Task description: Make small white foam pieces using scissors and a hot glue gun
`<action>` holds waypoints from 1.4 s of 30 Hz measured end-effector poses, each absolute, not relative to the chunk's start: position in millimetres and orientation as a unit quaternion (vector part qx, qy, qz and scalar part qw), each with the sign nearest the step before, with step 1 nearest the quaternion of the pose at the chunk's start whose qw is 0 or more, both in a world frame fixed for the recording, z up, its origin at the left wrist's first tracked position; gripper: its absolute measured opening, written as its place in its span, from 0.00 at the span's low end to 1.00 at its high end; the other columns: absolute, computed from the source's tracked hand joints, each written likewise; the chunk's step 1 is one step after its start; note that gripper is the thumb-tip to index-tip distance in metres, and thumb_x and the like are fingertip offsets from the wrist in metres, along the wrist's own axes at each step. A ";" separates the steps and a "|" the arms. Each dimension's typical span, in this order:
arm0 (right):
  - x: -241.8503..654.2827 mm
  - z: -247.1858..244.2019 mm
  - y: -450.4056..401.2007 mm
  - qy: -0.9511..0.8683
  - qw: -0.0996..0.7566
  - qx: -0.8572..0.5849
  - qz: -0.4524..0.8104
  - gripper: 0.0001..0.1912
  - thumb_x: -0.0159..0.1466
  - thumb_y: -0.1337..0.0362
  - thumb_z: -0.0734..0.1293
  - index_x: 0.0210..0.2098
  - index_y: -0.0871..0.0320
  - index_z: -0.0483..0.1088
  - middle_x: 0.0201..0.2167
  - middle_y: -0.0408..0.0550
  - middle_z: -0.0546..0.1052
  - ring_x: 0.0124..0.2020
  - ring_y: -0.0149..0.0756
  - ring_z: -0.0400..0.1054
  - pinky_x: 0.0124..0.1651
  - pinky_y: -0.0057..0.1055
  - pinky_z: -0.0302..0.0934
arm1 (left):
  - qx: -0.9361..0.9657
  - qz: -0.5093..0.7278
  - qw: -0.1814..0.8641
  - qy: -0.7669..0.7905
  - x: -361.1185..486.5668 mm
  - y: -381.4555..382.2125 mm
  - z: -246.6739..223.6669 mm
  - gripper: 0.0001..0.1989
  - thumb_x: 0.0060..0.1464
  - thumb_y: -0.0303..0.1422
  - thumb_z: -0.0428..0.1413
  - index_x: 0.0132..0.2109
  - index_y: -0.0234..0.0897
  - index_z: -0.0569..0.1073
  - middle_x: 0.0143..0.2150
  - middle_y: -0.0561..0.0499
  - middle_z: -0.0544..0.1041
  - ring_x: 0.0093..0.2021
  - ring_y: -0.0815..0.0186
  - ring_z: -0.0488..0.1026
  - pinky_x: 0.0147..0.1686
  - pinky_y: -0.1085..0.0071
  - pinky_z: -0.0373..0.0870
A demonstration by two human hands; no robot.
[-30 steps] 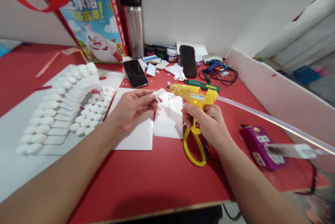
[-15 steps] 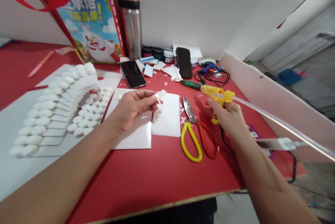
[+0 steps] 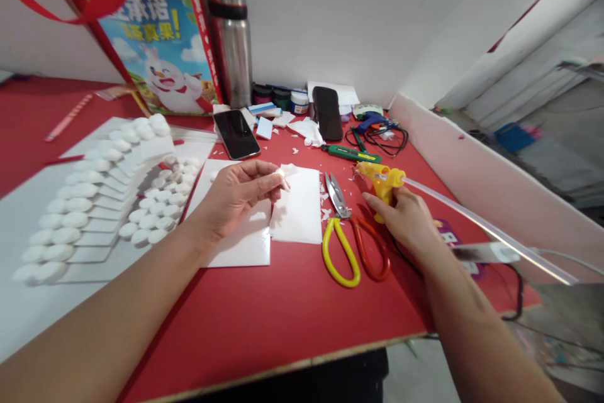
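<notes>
My left hand is closed in a pinch on a small white piece, thin and paper-like, above white sheets. Its exact shape is partly hidden by my fingers. My right hand is wrapped round the handle of a yellow hot glue gun, low over the table on the right. A long clear glue stick sticks out of the gun's back end. Between my hands lie scissors with one yellow and one red handle, blades pointing away from me.
On the left stands a stepped white model lined with white round pieces. A phone, a steel flask, a gift bag and a green cutter lie or stand behind. A pale low wall edges the right side.
My right hand has lowered the glue gun a little and shifted it slightly left, away from the green cutter. My left hand keeps its pinch in nearly the same place.
</notes>
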State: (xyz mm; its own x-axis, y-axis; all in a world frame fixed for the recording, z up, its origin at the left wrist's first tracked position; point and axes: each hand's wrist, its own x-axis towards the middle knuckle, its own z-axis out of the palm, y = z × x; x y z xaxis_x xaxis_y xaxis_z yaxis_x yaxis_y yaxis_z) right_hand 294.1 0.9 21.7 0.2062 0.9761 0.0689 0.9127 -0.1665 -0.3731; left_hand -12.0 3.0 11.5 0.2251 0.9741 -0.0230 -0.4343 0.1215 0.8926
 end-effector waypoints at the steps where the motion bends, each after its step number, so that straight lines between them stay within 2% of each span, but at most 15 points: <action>1: 295.1 22.0 -1.3 -0.626 0.152 -0.760 0.086 0.20 0.62 0.47 0.68 0.26 0.54 0.63 0.23 0.46 0.71 0.25 0.38 0.64 0.31 0.35 0.53 | 0.404 0.528 0.669 0.331 -11.8 2.8 11.9 0.07 0.51 0.31 0.71 0.36 0.34 0.83 0.32 0.49 0.83 0.30 0.71 0.76 0.35 0.75 0.73; 3: 297.0 23.5 -11.3 -0.644 0.119 -0.753 0.073 0.19 0.63 0.47 0.68 0.30 0.56 0.67 0.28 0.51 0.75 0.29 0.41 0.67 0.34 0.37 0.57 | 0.402 0.532 0.670 0.327 -11.7 2.7 12.3 0.07 0.51 0.30 0.71 0.36 0.34 0.82 0.32 0.49 0.83 0.29 0.71 0.77 0.34 0.75 0.73; 5: 295.6 28.1 -30.6 -0.675 0.100 -0.729 0.046 0.19 0.65 0.48 0.67 0.39 0.60 0.72 0.37 0.59 0.78 0.35 0.49 0.72 0.39 0.40 0.62 | 0.400 0.532 0.672 0.324 -11.8 2.7 12.2 0.07 0.51 0.30 0.71 0.36 0.34 0.82 0.31 0.50 0.83 0.29 0.71 0.77 0.33 0.76 0.73; 7: 287.5 37.6 -55.7 -0.693 0.118 -0.711 -0.027 0.27 0.66 0.48 0.66 0.51 0.66 0.73 0.45 0.68 0.78 0.44 0.58 0.74 0.44 0.46 0.65 | 0.398 0.531 0.676 0.320 -11.7 2.7 11.7 0.06 0.52 0.30 0.71 0.36 0.34 0.82 0.31 0.50 0.83 0.29 0.72 0.76 0.33 0.76 0.73; 9: 270.8 51.4 -77.3 -0.712 0.179 -0.678 -0.041 0.27 0.70 0.50 0.63 0.57 0.65 0.73 0.48 0.67 0.79 0.47 0.59 0.75 0.47 0.49 0.66 | 0.394 0.532 0.681 0.313 -10.9 2.5 11.1 0.06 0.52 0.30 0.71 0.36 0.34 0.82 0.31 0.50 0.83 0.29 0.72 0.76 0.32 0.78 0.73; 11: 246.9 64.5 -85.2 -0.736 0.273 -0.616 0.068 0.19 0.71 0.54 0.64 0.51 0.59 0.77 0.47 0.59 0.81 0.47 0.51 0.77 0.46 0.43 0.68 | 0.389 0.537 0.683 0.307 -9.5 2.0 10.5 0.06 0.52 0.29 0.71 0.36 0.34 0.82 0.31 0.50 0.83 0.29 0.73 0.77 0.32 0.78 0.73; 13: 220.3 70.8 -75.4 -0.727 0.340 -0.556 0.217 0.13 0.69 0.60 0.66 0.47 0.58 0.80 0.44 0.54 0.83 0.42 0.43 0.77 0.42 0.37 0.69 | 0.383 0.546 0.680 0.305 -7.7 1.4 10.1 0.06 0.51 0.28 0.71 0.35 0.34 0.82 0.30 0.51 0.83 0.28 0.73 0.77 0.32 0.79 0.73; 15: 196.6 67.1 -53.2 -0.655 0.386 -0.530 0.375 0.14 0.67 0.64 0.67 0.49 0.59 0.80 0.40 0.51 0.82 0.34 0.36 0.75 0.38 0.34 0.69 | 0.377 0.556 0.676 0.303 -6.2 1.0 9.6 0.06 0.51 0.27 0.71 0.35 0.35 0.82 0.30 0.51 0.83 0.28 0.73 0.77 0.33 0.79 0.74; 17: 179.4 56.0 -29.6 -0.545 0.436 -0.494 0.519 0.14 0.63 0.65 0.69 0.46 0.59 0.81 0.35 0.47 0.81 0.28 0.31 0.71 0.32 0.31 0.66 | 0.374 0.560 0.676 0.299 -5.4 0.9 9.0 0.05 0.51 0.28 0.71 0.36 0.35 0.83 0.31 0.51 0.83 0.28 0.73 0.77 0.34 0.78 0.74; 19: 169.1 42.7 -13.7 -0.458 0.474 -0.447 0.605 0.08 0.59 0.65 0.72 0.38 0.59 0.82 0.29 0.43 0.78 0.26 0.28 0.67 0.32 0.30 0.64 | 0.378 0.554 0.680 0.296 -5.2 1.0 8.4 0.05 0.53 0.29 0.70 0.37 0.34 0.83 0.32 0.51 0.83 0.28 0.73 0.77 0.34 0.77 0.75; 21: 164.8 31.3 -7.8 -0.406 0.502 -0.414 0.642 0.06 0.57 0.65 0.74 0.34 0.57 0.82 0.28 0.42 0.78 0.25 0.27 0.66 0.33 0.31 0.63 | 0.388 0.543 0.682 0.300 -5.4 1.2 7.7 0.05 0.53 0.29 0.70 0.37 0.33 0.83 0.32 0.51 0.82 0.29 0.72 0.77 0.34 0.76 0.75; 25: 166.4 18.1 -11.6 -0.414 0.515 -0.416 0.624 0.06 0.58 0.64 0.74 0.35 0.55 0.84 0.27 0.41 0.77 0.26 0.27 0.66 0.34 0.31 0.61 | 0.401 0.534 0.675 0.313 -4.8 1.6 6.3 0.07 0.53 0.30 0.70 0.39 0.32 0.84 0.32 0.51 0.81 0.30 0.73 0.77 0.34 0.77 0.74; 32: 171.3 15.9 -13.9 -0.562 0.529 -0.434 0.465 0.13 0.63 0.68 0.69 0.42 0.51 0.85 0.28 0.41 0.75 0.30 0.29 0.67 0.37 0.32 0.64 | 0.376 0.531 0.674 0.351 -2.0 1.7 6.2 0.10 0.49 0.31 0.72 0.38 0.32 0.83 0.31 0.50 0.81 0.28 0.71 0.77 0.31 0.76 0.75; 42: 172.7 19.1 -13.6 -0.589 0.526 -0.432 0.435 0.16 0.63 0.72 0.68 0.41 0.48 0.85 0.29 0.41 0.75 0.32 0.29 0.67 0.38 0.31 0.63 | 0.395 0.524 0.654 0.376 -1.6 0.0 4.7 0.09 0.50 0.31 0.72 0.39 0.32 0.84 0.31 0.48 0.81 0.29 0.69 0.76 0.29 0.73 0.76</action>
